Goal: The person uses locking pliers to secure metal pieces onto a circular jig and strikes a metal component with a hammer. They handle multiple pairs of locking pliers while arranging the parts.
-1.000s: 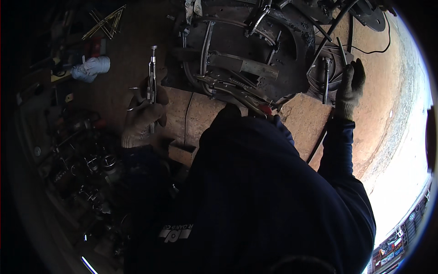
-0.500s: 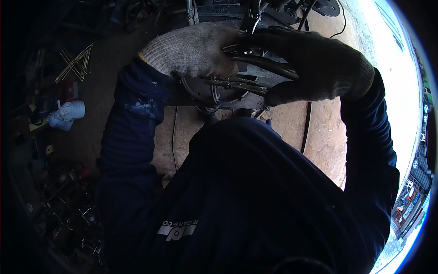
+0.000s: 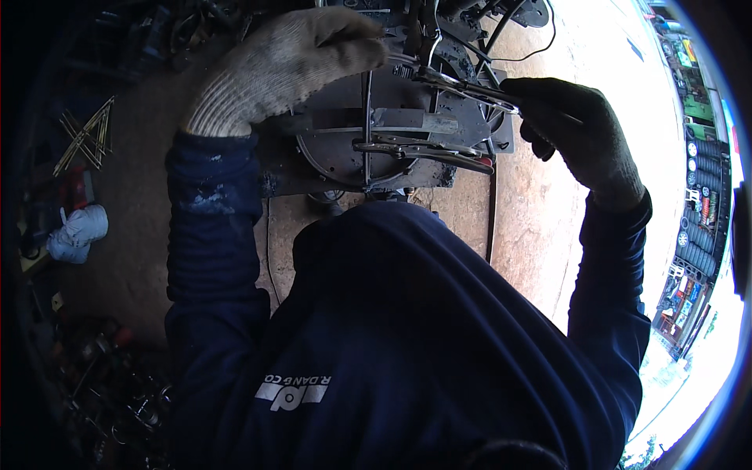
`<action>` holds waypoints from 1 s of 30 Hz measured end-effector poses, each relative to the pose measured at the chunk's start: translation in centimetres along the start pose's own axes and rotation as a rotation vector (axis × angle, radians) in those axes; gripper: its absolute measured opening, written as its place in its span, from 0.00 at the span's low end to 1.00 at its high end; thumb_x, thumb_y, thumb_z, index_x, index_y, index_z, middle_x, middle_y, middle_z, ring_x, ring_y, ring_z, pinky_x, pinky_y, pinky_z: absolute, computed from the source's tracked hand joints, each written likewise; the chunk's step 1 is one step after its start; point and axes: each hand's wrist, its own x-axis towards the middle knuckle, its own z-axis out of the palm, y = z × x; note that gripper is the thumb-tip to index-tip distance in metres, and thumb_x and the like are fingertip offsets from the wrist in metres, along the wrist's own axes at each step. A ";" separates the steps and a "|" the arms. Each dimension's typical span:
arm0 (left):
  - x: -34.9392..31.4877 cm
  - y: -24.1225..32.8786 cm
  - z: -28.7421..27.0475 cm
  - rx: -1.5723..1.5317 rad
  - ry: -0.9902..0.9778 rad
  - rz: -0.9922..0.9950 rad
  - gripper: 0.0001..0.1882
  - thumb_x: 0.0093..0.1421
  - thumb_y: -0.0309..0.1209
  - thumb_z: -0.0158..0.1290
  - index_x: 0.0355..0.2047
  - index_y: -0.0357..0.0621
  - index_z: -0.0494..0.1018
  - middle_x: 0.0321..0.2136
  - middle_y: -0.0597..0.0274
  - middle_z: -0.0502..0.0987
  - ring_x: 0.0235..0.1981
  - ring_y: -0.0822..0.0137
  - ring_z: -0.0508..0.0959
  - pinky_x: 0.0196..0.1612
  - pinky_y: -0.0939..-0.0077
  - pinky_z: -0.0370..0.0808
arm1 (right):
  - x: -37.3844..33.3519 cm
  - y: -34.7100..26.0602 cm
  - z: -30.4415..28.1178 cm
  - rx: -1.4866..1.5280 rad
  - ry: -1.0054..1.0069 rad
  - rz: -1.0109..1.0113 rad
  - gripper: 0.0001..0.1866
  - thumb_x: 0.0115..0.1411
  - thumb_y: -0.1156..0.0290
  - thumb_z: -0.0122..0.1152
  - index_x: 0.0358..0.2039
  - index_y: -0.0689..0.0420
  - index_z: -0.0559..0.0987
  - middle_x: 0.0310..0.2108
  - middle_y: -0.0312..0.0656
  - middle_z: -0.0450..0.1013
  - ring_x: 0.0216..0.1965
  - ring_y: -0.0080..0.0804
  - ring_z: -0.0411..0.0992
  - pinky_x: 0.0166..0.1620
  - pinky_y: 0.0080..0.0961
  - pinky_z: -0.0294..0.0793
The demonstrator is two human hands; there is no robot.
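Note:
Both my hands wear knit work gloves. My right hand grips the handles of metal locking pliers at the right of the workbench. The pliers' jaws reach left to the metal parts on the bench, beside an upright bar. My left hand is at the upper left over the bench, fingers and thumb drawn together; what they pinch, if anything, is hidden. A second pair of locking pliers lies across the near side, its jaw at a thin vertical rod. Behind it, a flat metal strip crosses a round plate.
Dark metal frames and a cable are beyond the bench. Thin yellowish rods and a white cloth-like item are at the left. Metal clutter fills the lower left. Stacked tyres stand outside at the far right.
My hands have moved apart: the left away up and left, the right out to the right with the locking pliers. The bench parts and second pliers now show between them.

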 end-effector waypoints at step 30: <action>3.2 -1.6 7.8 0.611 0.302 0.603 0.14 0.62 0.44 0.62 0.39 0.48 0.80 0.28 0.59 0.82 0.31 0.59 0.85 0.34 0.65 0.83 | 7.7 -2.5 5.5 -0.385 0.101 -0.399 0.14 0.67 0.60 0.65 0.42 0.59 0.83 0.34 0.44 0.82 0.33 0.35 0.82 0.41 0.31 0.83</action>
